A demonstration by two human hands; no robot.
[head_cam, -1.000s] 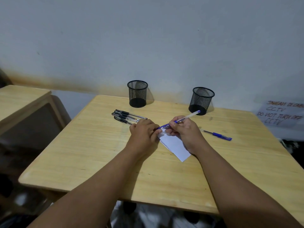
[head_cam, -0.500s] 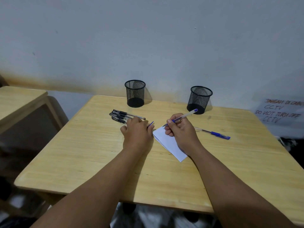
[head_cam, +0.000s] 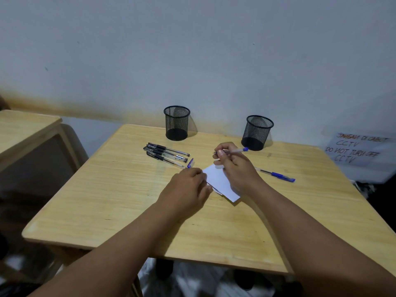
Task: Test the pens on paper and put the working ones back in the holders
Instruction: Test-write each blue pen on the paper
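You've got the paper point(head_cam: 220, 183) sitting dead centre on the table point(head_cam: 107, 200), right between your hands, which makes sense since that's where every pen gets scribbled. Your left hand point(head_cam: 186, 190) is down on its near-left edge, fingers curled and pressing, looks like it's just pinning the sheet so it won't skate around; a blue cap point(head_cam: 190, 163) lies just past those knuckles. Your right hand point(head_cam: 233, 168) has its fingers closed on the blue pen point(head_cam: 234, 150), held nearly level above the paper's far corner, tip not on the sheet. Black pens point(head_cam: 166, 154) wait in a bunch on the left, one more capped blue pen point(head_cam: 276, 174) on the right. Both mesh holders point(head_cam: 176, 123) look empty, so nothing's passed yet, I'd guess.
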